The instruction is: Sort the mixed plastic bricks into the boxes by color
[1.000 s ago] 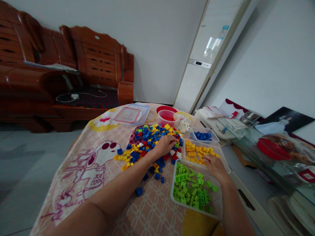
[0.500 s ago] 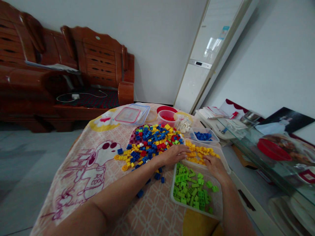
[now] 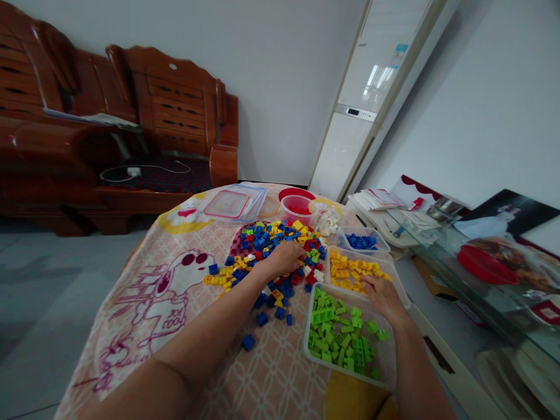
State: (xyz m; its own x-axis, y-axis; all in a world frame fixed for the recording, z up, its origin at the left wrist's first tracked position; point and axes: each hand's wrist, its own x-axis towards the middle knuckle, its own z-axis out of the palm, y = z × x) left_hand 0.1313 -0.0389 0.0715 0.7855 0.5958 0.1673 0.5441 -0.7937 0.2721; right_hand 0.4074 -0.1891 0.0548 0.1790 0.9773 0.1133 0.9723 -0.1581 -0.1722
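My left hand point(image 3: 286, 258) reaches into the mixed pile of toy building bricks point(image 3: 273, 236), its fingers bent down and closed among them. Whatever they pinch is hidden. Over the near right part of the yellow bricks point(image 3: 345, 268) hovers my right hand point(image 3: 382, 294), fingers slightly bent and apart, with nothing visible in them. The yellow bricks lie in a clear plastic box point(image 3: 400, 289). Nearer to me, beside my right forearm, a second clear box point(image 3: 305, 344) holds green bricks point(image 3: 339, 332).
Behind are a small box of blue bricks point(image 3: 361, 242), a round tub point(image 3: 286, 204) of red bricks and a heap of white bricks point(image 3: 328, 221). Box lids point(image 3: 227, 204) lie at the back left. A glass shelf point(image 3: 455, 274) stands right of the table. Loose blue bricks point(image 3: 248, 342) lie in front.
My left hand has moved left from the yellow bricks' box to the mixed pile. My right hand has stayed at the yellow bricks.
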